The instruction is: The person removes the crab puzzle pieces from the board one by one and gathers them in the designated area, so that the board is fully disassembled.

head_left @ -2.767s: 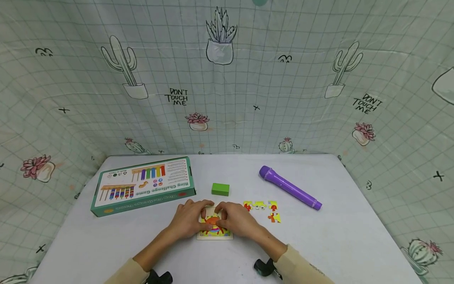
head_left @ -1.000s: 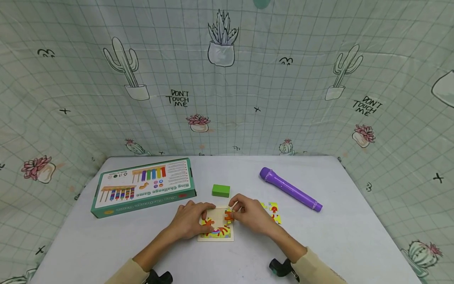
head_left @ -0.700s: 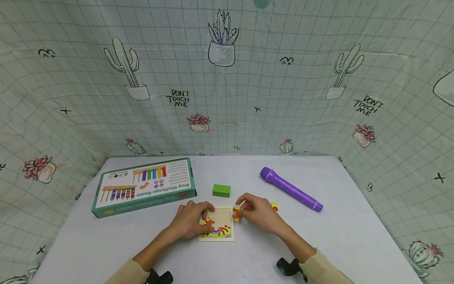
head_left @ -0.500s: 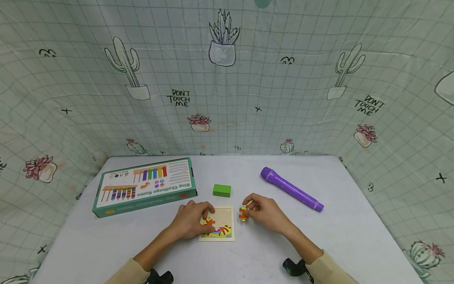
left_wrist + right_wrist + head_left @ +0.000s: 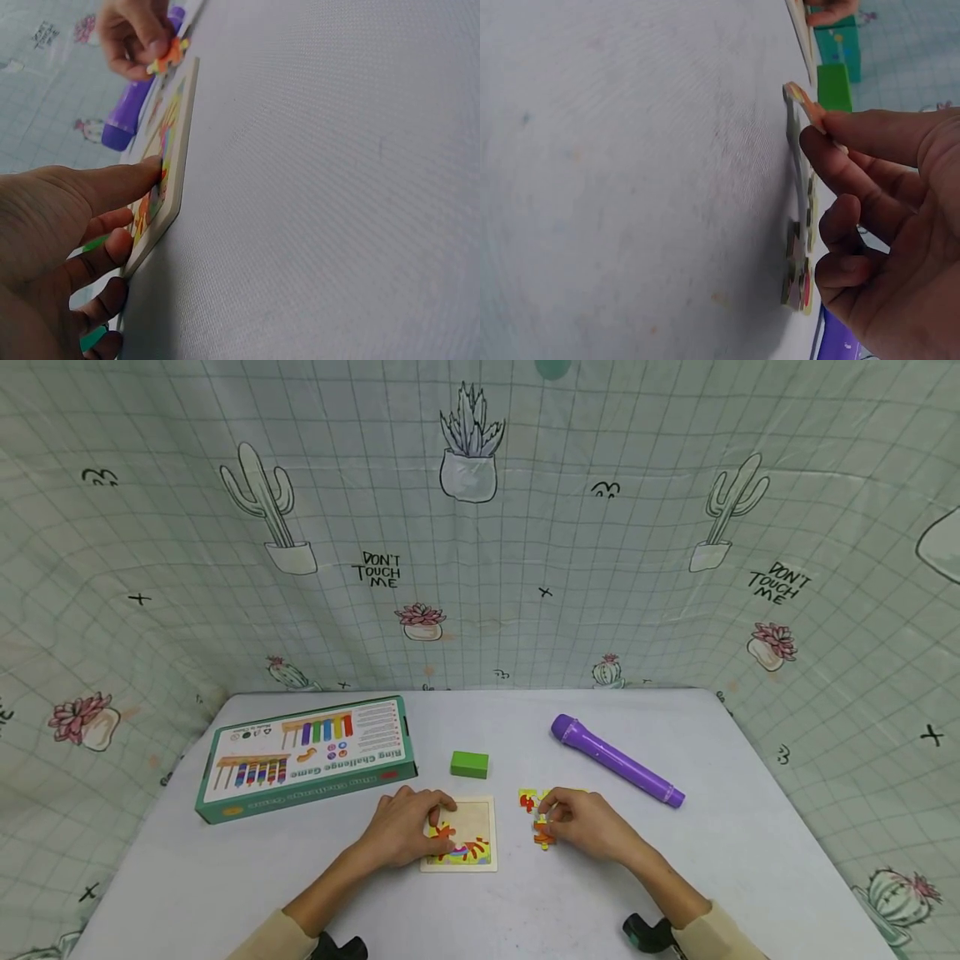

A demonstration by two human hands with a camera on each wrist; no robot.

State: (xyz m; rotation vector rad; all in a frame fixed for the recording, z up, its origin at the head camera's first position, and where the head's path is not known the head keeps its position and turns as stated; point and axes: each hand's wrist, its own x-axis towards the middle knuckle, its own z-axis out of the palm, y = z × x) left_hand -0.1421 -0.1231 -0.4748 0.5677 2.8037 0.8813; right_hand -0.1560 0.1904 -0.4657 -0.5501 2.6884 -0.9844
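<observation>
Head view: puzzle piece (image 5: 543, 839) held beside pale tray (image 5: 472, 812)

Thin, knob-edged and tilted, the orange-and-yellow piece is pinched between thumb and fingers of the right hand (image 5: 588, 825), above the finely textured white table (image 5: 525, 906). The square, raised-rimmed tray is gripped at its left side by the left hand (image 5: 401, 828), its thumb pressed on flat, bright pieces (image 5: 472, 852) fitted in its lower part. Loose notched pieces (image 5: 527, 800) are partly hidden behind the right hand.
</observation>
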